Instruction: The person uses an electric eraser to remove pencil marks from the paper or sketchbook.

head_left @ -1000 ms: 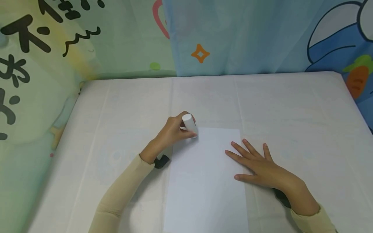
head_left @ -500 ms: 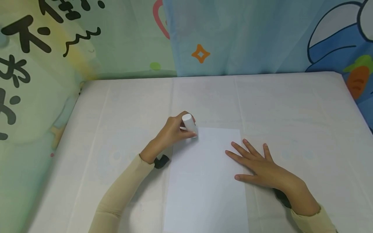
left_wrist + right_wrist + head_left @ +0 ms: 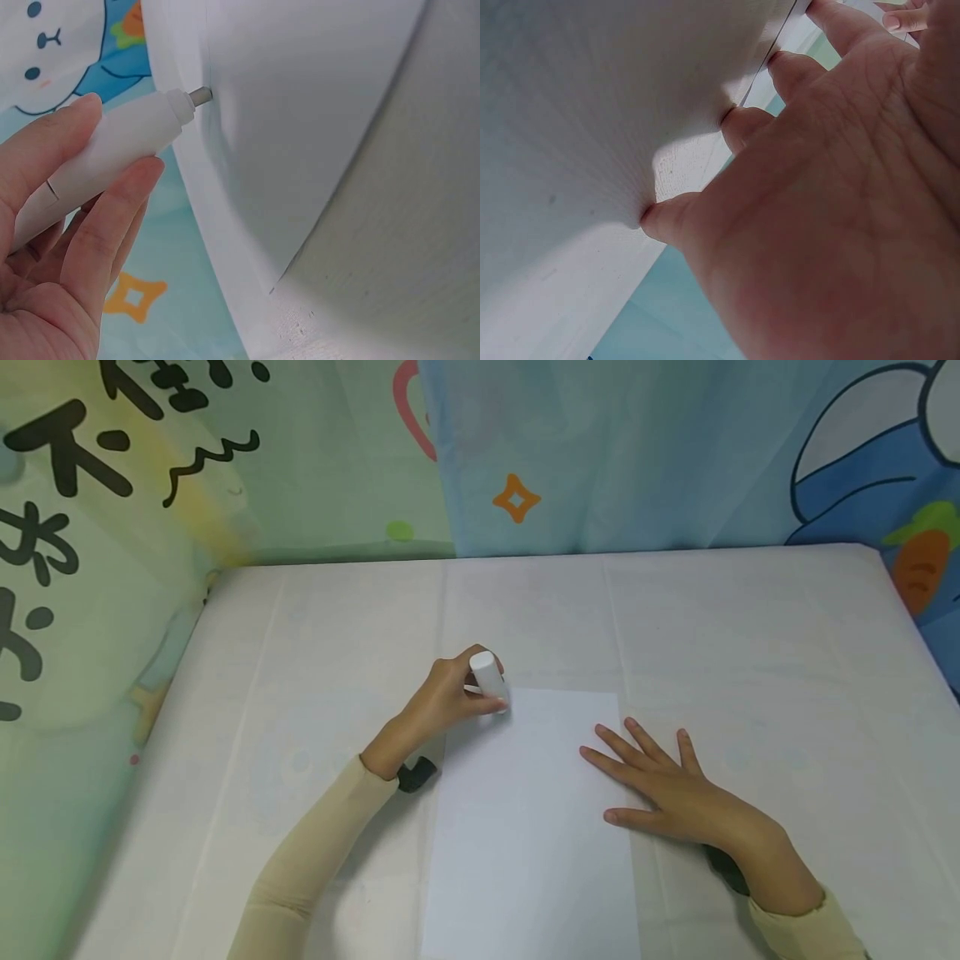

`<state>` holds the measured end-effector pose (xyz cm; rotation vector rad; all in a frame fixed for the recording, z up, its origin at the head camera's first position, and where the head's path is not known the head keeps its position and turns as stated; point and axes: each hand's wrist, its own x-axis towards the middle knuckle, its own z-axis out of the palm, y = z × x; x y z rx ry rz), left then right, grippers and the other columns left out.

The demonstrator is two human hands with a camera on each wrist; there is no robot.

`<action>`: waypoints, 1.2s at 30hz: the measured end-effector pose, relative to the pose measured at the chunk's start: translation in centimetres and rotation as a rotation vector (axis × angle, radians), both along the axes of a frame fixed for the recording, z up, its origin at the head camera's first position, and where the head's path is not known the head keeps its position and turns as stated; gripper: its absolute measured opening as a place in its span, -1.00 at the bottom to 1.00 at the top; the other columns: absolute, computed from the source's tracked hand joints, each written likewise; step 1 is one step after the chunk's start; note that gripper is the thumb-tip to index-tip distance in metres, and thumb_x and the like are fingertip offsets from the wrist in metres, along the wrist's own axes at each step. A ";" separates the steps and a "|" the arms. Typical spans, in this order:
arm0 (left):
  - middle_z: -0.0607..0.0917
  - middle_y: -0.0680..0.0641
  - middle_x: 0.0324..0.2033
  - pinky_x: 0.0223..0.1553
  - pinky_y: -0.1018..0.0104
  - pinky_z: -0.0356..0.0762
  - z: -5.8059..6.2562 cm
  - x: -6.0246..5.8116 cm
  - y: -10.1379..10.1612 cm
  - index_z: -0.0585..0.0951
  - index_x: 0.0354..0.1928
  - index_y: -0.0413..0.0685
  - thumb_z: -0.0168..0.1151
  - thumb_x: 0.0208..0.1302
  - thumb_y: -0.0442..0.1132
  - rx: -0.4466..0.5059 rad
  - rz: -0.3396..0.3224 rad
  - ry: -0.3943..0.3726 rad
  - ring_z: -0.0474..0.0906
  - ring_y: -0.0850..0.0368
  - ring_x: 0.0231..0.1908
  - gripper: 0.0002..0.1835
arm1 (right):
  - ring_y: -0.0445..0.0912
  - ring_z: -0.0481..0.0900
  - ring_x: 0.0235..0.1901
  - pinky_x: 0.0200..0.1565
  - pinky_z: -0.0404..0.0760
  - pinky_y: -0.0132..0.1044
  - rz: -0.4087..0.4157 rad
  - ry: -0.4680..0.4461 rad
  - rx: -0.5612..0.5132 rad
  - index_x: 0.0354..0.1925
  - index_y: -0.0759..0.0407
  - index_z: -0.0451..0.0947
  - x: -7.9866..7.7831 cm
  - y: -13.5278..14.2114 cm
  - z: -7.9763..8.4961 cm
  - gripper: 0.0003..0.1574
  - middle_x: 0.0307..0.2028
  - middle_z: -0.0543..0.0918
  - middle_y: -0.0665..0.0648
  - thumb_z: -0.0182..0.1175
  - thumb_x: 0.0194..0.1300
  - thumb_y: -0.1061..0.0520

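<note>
My left hand (image 3: 450, 692) pinches a thick white pen-shaped electric eraser (image 3: 124, 146), held steeply in the head view. Its stubby grey tip is right at the surface of a blank white sheet of paper (image 3: 525, 827), close to the far left corner, which the hand hides. In the left wrist view the thumb lies on one side of the barrel and the fingers on the other. My right hand (image 3: 667, 793) is spread flat at the paper's right edge, some fingertips on the sheet. In the right wrist view its fingertips (image 3: 656, 221) press on the surface.
A white cloth with fold lines covers the table (image 3: 337, 627). Behind it and to the left hangs a printed curtain (image 3: 637, 460) with cartoon pictures and dark lettering. A black wrist device (image 3: 415, 775) sits under the left wrist, another (image 3: 726, 868) under the right.
The left hand and the electric eraser have shifted very slightly up in the head view. The right hand and the paper look the same.
</note>
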<state>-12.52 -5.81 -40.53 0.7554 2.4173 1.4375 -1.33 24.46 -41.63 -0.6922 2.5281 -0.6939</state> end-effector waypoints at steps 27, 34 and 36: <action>0.66 -0.27 -0.20 -0.22 0.43 0.69 -0.2 0.4 0.0 0.46 -0.07 -0.32 0.46 0.03 -0.47 -0.011 -0.008 0.004 0.71 -0.10 -0.21 -0.56 | 0.13 -0.42 0.51 0.26 -0.65 0.44 0.009 0.011 0.004 0.51 -0.30 0.00 -0.2 0.1 -0.1 -0.09 0.55 -0.11 0.07 0.14 0.34 -0.30; 0.67 -0.27 -0.21 -0.22 0.44 0.69 0.0 0.7 0.0 0.47 -0.08 -0.31 0.47 0.03 -0.47 -0.005 -0.008 0.010 0.71 -0.10 -0.22 -0.57 | 0.14 -0.41 0.51 0.27 -0.64 0.44 0.006 0.010 0.001 0.51 -0.30 0.01 -0.2 0.0 0.0 -0.09 0.55 -0.10 0.08 0.15 0.33 -0.30; 0.67 -0.27 -0.21 -0.22 0.44 0.69 0.0 0.7 -0.1 0.46 -0.08 -0.31 0.46 0.03 -0.47 -0.004 -0.012 0.013 0.71 -0.09 -0.22 -0.57 | 0.14 -0.41 0.51 0.27 -0.64 0.44 0.006 0.010 0.000 0.51 -0.30 0.01 -0.1 0.0 0.0 -0.09 0.55 -0.10 0.08 0.15 0.33 -0.30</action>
